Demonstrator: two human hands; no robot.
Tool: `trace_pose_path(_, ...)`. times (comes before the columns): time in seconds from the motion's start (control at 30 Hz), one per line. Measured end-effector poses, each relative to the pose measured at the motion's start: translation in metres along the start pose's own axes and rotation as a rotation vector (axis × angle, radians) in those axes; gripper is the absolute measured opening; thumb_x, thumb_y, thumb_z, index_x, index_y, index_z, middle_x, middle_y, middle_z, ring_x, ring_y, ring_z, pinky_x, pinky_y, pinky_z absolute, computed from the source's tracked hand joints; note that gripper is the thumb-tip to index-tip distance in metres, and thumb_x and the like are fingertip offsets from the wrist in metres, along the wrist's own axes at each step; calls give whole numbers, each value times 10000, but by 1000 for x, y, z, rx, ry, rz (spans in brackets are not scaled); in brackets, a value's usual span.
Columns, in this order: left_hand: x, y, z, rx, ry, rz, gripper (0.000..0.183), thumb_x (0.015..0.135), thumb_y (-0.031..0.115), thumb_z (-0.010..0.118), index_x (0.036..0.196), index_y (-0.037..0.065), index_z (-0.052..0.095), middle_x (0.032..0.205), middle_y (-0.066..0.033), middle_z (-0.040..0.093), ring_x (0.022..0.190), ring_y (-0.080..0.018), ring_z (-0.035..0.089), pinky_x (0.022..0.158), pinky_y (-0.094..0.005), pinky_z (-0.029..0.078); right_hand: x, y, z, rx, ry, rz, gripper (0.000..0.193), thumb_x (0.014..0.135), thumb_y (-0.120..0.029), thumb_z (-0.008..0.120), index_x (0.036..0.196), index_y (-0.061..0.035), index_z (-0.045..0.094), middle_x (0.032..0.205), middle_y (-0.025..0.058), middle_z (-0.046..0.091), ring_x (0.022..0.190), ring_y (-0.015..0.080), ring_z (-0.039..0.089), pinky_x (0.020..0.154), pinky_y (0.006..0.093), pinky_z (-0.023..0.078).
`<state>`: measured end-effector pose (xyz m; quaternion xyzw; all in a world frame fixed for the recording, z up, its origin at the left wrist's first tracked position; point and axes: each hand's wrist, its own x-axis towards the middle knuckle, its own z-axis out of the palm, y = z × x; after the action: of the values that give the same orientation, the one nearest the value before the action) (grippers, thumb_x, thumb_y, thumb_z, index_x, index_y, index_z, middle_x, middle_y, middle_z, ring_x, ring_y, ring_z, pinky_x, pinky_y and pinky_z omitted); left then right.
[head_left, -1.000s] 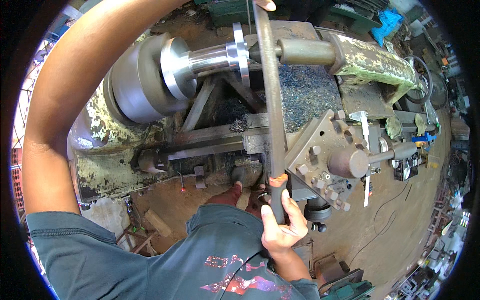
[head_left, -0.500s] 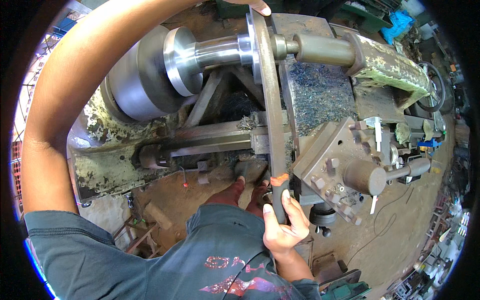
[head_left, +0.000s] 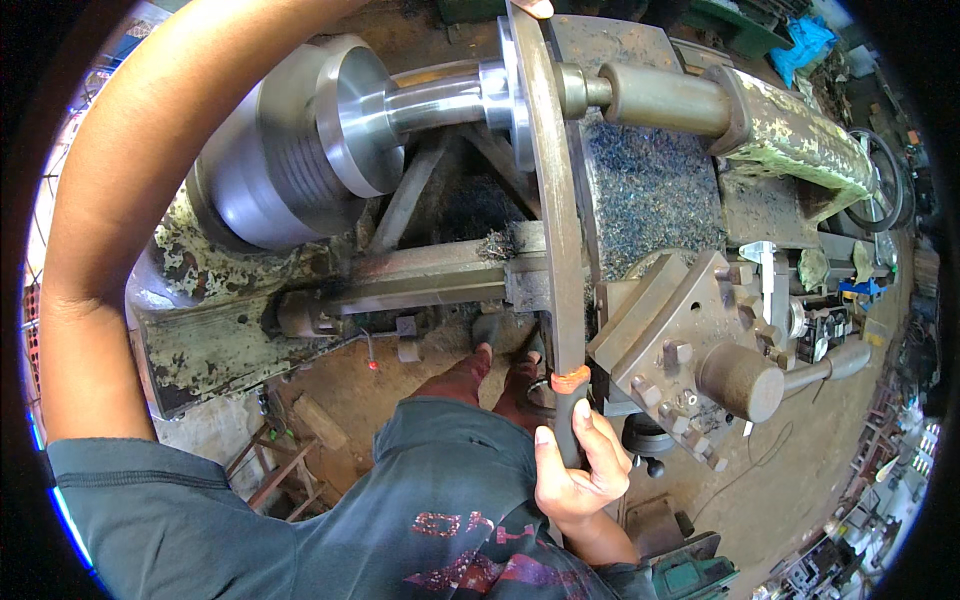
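My right hand point(head_left: 585, 475) is closed around the dark handle of a long flat file point(head_left: 555, 200) with an orange collar. The file lies crosswise against the rim of a shiny turned metal workpiece point(head_left: 435, 105) in a lathe. My left arm arches over the headstock, and my left hand point(head_left: 536, 8) is at the file's far end; just its fingertips show, the rest being cut off by the upper edge. The workpiece's left end sits by the chuck point(head_left: 285, 160), whose surface looks smeared as if turning. A tailstock centre point(head_left: 585, 90) supports the right end.
A tool post point(head_left: 690, 350) with bolts and a lever stands right of the file. Swarf point(head_left: 655, 190) covers the carriage. A caliper point(head_left: 763, 275) lies behind the tool post. The tailstock point(head_left: 790, 130) has a handwheel point(head_left: 880, 180). A red-knobbed lever point(head_left: 372, 362) sits below the bed.
The whole view has shifted slightly, so the machine appears lower and farther right. Less of my left hand shows. Both hands keep their place on the file; the chuck's blur pattern differs.
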<state>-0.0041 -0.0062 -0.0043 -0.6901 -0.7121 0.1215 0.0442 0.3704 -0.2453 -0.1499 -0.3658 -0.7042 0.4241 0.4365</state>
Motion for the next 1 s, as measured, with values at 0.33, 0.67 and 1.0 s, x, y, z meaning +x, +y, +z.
trace_pose_path(0.33,8,4,-2,22,-23,-77,570,776,531,817,902,-23,765,831,-252,719,812,-416,721,760,-471,566,4,4,2,96,-29,53,523,736,89,795,1242,77,662,1016,255,717,827,242,712,738,324,573)
trace_pose_path(0.67,-3,14,-22,17,-49,-89,597,779,550,810,924,-28,764,844,-253,720,813,-419,718,763,-487,569,-20,23,6,574,69,427,548,784,103,760,1310,51,617,988,190,700,854,194,674,771,321,553)
trace_pose_path(1.0,2,4,-20,27,-60,-14,600,793,550,797,921,-34,759,843,-253,716,814,-425,710,765,-490,562,-26,16,-7,45,58,25,512,733,37,814,1225,40,671,997,281,709,831,294,725,718,367,590)
